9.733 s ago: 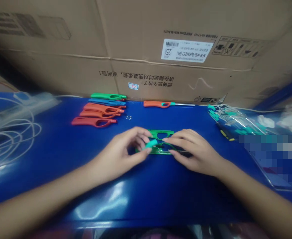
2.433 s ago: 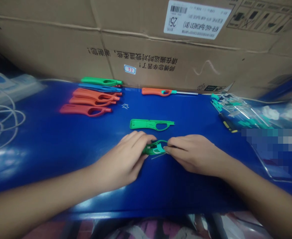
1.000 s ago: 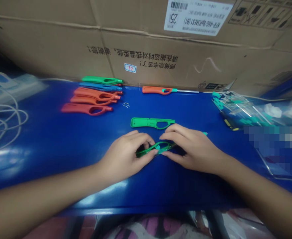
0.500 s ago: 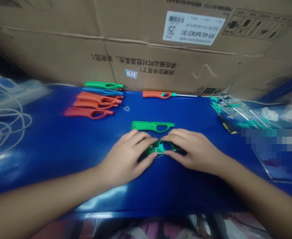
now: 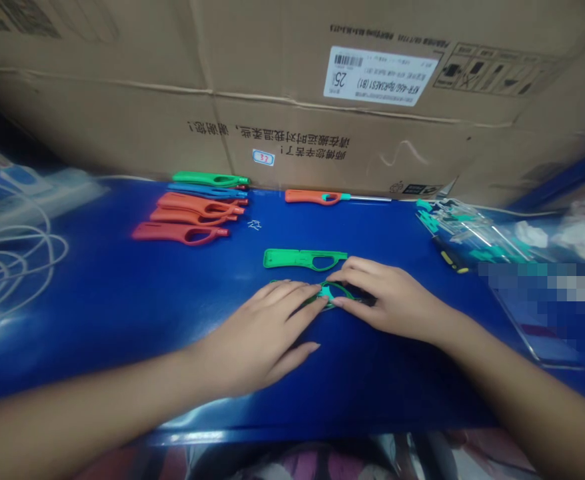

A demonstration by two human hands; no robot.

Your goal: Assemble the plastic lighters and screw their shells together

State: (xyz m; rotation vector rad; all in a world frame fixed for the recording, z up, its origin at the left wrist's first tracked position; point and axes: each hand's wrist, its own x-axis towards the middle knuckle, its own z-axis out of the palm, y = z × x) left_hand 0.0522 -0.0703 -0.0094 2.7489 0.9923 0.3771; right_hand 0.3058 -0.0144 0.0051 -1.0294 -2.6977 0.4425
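Green casing (image 5: 342,287), left grip (image 5: 267,330) spread over it, right grip (image 5: 392,293) curled around.

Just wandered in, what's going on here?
A person is working bare-handed on a green casing with a teal piece at its loop. The left hand has its fingers over it; the right hand grips its looped end. Another green half lies beyond, on the blue table. Farther back are coloured handles and an orange one with a metal rod.
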